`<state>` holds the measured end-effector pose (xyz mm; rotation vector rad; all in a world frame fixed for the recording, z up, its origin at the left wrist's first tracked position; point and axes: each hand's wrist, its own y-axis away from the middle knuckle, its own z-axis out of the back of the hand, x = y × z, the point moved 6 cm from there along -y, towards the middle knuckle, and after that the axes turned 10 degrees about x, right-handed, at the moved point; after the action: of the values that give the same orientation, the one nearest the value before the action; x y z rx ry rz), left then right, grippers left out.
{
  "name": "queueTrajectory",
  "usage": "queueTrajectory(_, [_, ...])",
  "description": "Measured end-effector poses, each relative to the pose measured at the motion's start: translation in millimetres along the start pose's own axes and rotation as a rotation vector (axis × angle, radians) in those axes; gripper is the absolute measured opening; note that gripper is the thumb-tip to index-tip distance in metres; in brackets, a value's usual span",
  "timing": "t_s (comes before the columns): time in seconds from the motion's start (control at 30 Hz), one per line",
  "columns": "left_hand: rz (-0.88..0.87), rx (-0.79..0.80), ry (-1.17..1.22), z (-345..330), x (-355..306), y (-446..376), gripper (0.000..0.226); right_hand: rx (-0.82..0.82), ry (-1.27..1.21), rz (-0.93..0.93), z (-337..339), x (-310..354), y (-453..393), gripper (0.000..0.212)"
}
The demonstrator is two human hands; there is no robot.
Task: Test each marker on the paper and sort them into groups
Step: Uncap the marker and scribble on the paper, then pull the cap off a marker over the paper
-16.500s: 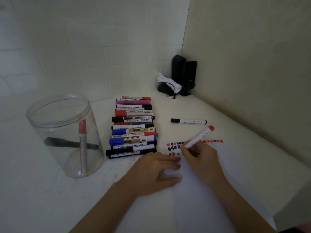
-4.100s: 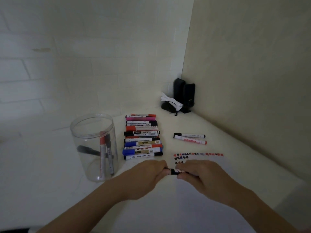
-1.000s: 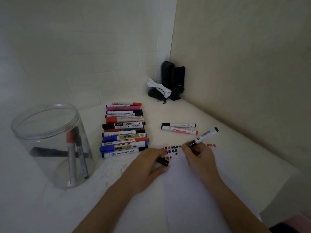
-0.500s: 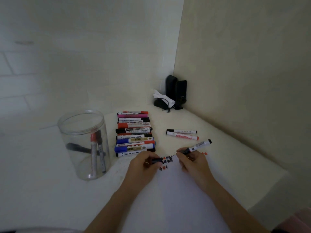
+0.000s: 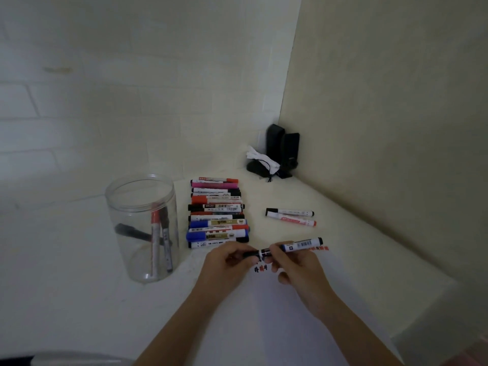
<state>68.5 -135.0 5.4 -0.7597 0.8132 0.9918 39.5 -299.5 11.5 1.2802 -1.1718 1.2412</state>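
My right hand (image 5: 295, 262) grips a white marker with a black end (image 5: 301, 244) just above the paper (image 5: 285, 313). My left hand (image 5: 227, 260) pinches its black cap (image 5: 250, 254), which meets the marker's tip end. Red and black test marks (image 5: 261, 268) show on the paper between and beside my hands. A row of several markers (image 5: 216, 215) lies side by side behind my left hand. Two markers (image 5: 290, 217), one black-capped and one red-ended, lie apart to the right.
A clear plastic jar (image 5: 142, 223) at the left holds three markers. Two black speakers (image 5: 282, 151) and a crumpled tissue stand in the far corner. A wall runs along the table's right side. The table's edge drops off at the lower right.
My right hand has stopped writing and lifted the marker off the paper. Both hands have come together, bringing the cap in my left hand onto the marker's tip.
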Motion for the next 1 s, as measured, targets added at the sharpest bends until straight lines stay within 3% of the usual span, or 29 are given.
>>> queueTrajectory(0.3, [-0.082,-0.053,0.071,2.0,2.4,-0.2,0.028,-0.071,0.017,-0.040,-5.6,-4.8,-8.1,0.020])
queueTrajectory(0.47, [-0.115,-0.069,0.041,2.6,7.0,-0.1,0.017,-0.127,-0.103,-0.096,-12.1,-11.9,-6.5,0.017])
queueTrajectory(0.7, [-0.081,-0.022,0.013,2.9,-0.8,3.7,0.020,0.023,-0.266,-0.176,8.3,-2.3,13.9,0.022])
queueTrajectory(0.77, [-0.067,-0.029,0.019,12.0,0.3,7.5,0.022,-0.010,-0.079,-0.106,27.8,7.9,16.1,0.015])
queueTrajectory(0.83, [-0.093,-0.018,-0.053,20.5,-2.1,10.7,0.023,0.037,0.337,-0.015,36.3,20.5,16.3,0.002])
queueTrajectory(0.9, [-0.109,-0.001,-0.168,25.3,-6.3,10.9,0.021,0.144,0.721,0.074,30.0,26.0,12.6,0.004])
queueTrajectory(1.0, [-0.087,0.015,-0.292,25.5,-12.0,5.4,0.021,0.215,1.051,0.207,10.2,26.6,0.9,0.015])
